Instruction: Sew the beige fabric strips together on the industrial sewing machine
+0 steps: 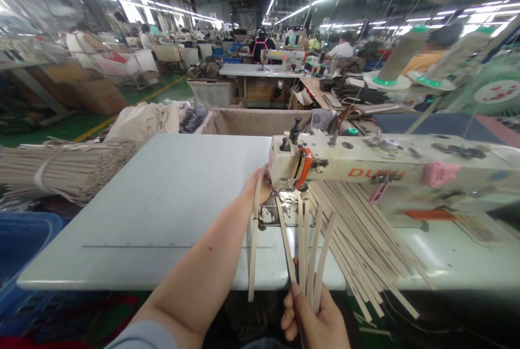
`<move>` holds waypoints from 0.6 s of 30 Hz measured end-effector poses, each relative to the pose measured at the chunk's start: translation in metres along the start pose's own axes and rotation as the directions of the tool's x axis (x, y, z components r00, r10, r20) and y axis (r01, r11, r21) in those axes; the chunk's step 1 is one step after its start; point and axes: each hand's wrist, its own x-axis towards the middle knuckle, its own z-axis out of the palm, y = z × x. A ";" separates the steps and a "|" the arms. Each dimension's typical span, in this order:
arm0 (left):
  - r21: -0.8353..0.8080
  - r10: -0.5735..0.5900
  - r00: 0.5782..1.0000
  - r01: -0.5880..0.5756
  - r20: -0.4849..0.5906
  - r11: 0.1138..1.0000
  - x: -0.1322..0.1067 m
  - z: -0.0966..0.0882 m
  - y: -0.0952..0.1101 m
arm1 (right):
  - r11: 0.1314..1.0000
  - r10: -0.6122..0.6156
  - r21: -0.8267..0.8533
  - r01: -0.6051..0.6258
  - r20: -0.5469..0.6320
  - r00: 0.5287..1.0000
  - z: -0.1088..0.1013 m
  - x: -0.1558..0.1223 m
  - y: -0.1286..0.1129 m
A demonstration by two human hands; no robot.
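My right hand point(317, 314) is closed round several narrow beige fabric strips point(319, 265) at the table's front edge. One strip point(286, 240) runs from its thumb up to the needle area of the sewing machine point(290, 162); the others fan out to its right. My left hand point(263, 185) reaches to the left side of the machine head, its fingers mostly hidden there. Another strip point(252, 251) hangs down past that hand and over the front edge. To the right, under the machine arm, lies a spread pile of similar strips point(357, 230).
A tied bundle of strips point(60, 170) lies left of the white table point(162, 202), above a blue crate point(28, 235). Thread cones point(400, 59) stand at right behind the machine. A fabric-lined bin point(260, 121) adjoins the far edge. People sit at machines farther back.
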 end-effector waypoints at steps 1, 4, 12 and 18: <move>0.002 -0.008 1.000 0.008 -0.015 1.000 0.000 0.000 0.000 | 1.000 -0.001 0.003 0.001 -0.005 1.000 0.001 0.000 -0.001; 0.007 0.002 0.999 -0.002 -0.044 1.000 0.000 0.003 -0.003 | 1.000 0.000 0.012 0.000 -0.019 1.000 0.004 0.001 -0.002; -0.057 -0.006 0.997 0.001 -0.080 0.998 -0.001 0.010 -0.009 | 1.000 0.026 0.015 -0.026 -0.037 0.999 0.005 0.004 -0.001; -0.040 -0.006 0.997 0.003 -0.072 0.999 -0.001 0.005 -0.001 | 0.999 0.028 0.041 -0.027 -0.017 0.999 0.004 0.007 0.001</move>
